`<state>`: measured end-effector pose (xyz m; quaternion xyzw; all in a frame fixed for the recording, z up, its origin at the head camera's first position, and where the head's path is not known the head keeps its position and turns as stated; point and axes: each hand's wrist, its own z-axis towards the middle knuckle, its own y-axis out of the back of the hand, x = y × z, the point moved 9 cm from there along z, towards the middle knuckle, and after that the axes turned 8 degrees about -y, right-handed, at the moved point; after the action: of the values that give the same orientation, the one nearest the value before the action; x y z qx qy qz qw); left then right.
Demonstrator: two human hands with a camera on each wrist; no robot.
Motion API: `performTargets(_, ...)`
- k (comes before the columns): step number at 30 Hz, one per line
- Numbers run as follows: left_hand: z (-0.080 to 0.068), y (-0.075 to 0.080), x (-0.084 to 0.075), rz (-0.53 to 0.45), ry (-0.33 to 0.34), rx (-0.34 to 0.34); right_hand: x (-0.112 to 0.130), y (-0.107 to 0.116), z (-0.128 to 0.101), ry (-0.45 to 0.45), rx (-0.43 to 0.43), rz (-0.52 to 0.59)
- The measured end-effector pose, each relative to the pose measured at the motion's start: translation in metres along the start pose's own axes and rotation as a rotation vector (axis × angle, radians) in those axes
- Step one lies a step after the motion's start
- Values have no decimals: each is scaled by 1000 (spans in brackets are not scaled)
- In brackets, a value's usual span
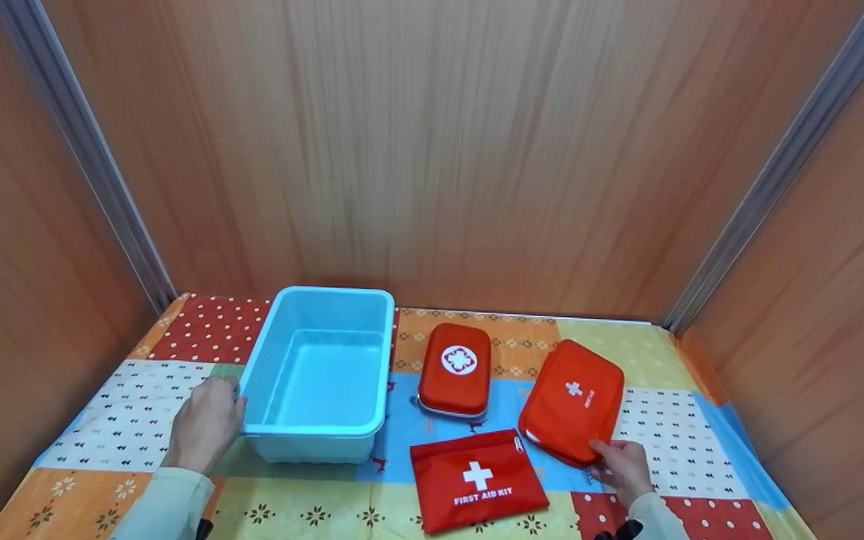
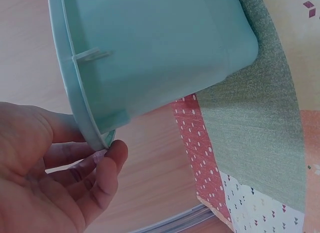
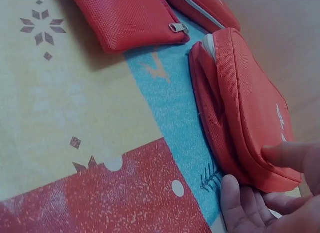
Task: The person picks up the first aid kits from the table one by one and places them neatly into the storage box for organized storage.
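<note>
A light blue plastic bin (image 1: 331,379) stands on the cloth at left, with nothing inside it. My left hand (image 1: 208,420) grips its left rim; in the left wrist view the thumb and curled fingers (image 2: 107,180) pinch the lip. On the right lies a red-orange zippered first aid pouch (image 1: 578,397) with a small white cross. My right hand (image 1: 623,466) pinches its near right corner, thumb on top and fingers beneath, as the right wrist view shows. Between bin and pouch sit a red hard-shell first aid case (image 1: 456,371) with a round white emblem and a flat red first aid kit bag (image 1: 477,480).
A patchwork-patterned cloth (image 1: 312,499) covers the table. Wood-grain panels (image 1: 417,150) rise behind and on both sides, joined by metal corner strips (image 1: 777,161). The hard case stands just right of the bin, and the flat bag lies nearest the front.
</note>
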<state>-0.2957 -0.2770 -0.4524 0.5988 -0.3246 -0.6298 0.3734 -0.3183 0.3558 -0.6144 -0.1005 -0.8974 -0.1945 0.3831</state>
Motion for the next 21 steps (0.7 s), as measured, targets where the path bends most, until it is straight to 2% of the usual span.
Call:
performTargets(7,0,0,0,-6,4,13,2,-2,-4,7,25,33)
performTargets(12,-1,0,1,-11,10,25,7,3,-10,2,-28,54)
performTargets(16,-1,0,2,-12,6,17,8,6,-13,17,-64,112)
performTargets(21,0,1,0,-23,-6,5,13,6,-17,54,-72,177)
